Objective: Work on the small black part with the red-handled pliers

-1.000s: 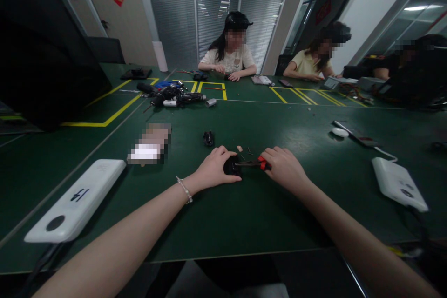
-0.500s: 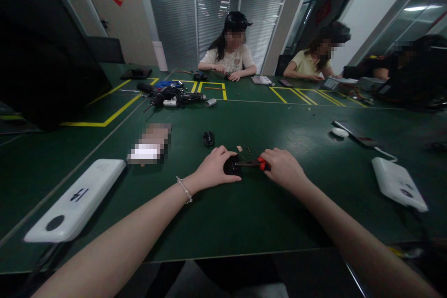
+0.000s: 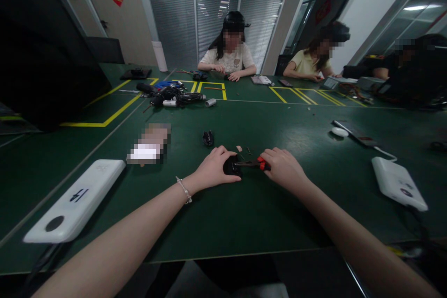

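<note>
My left hand [image 3: 216, 167] grips a small black plastic part [image 3: 231, 167] on the green table, thumb on the near side and fingers on the far side. In my right hand [image 3: 284, 170] is a pair of pliers [image 3: 249, 164] with red and black handles. The jaw tips reach onto the black part; whether they pinch anything there is too small to tell. Just beyond lie a small pale piece [image 3: 239, 148] and a few thin pins or screws [image 3: 249, 151]. Another black part [image 3: 208, 138] rests farther off, beyond my left hand.
A white power bank [image 3: 78, 200] lies at left, near a blurred-out phone-shaped object [image 3: 150, 144]. Cables and tools [image 3: 171, 93] are heaped farther back. To the right are a white device [image 3: 400, 184] and a white mouse-like object [image 3: 340, 132]. Several people sit across the table [image 3: 279, 223].
Almost nothing differs. Both hands, the pliers and the black part stay in place; the person opposite turns the head slightly.
</note>
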The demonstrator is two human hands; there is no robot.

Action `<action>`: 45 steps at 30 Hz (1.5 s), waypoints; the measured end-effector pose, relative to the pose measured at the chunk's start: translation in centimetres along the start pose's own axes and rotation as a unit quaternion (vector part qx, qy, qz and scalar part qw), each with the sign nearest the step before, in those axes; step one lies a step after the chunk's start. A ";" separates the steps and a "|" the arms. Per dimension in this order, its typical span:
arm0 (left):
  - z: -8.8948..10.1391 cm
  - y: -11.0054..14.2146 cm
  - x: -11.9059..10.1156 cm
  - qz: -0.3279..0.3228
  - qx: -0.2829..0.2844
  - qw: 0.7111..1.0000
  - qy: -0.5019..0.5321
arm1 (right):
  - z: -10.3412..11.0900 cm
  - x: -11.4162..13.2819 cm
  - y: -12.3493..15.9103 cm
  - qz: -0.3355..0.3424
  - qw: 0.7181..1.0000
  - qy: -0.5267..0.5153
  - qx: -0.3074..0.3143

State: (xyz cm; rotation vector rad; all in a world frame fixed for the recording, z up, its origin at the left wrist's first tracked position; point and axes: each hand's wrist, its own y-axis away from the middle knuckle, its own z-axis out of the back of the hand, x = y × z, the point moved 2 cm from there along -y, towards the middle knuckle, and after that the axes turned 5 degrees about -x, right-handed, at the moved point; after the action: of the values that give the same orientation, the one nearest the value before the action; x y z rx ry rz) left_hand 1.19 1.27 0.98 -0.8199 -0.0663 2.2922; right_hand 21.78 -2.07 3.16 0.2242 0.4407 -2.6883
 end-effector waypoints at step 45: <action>-0.2 0.0 0.2 -0.007 -0.007 1.000 -0.007 | 0.0 -0.1 -0.1 0.000 1.000 -0.004 0.008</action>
State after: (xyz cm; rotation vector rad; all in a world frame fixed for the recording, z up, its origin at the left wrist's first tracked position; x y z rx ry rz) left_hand 1.18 1.32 0.75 -0.8077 -0.0954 2.2873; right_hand 21.80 -1.98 3.20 0.2182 0.4173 -2.6936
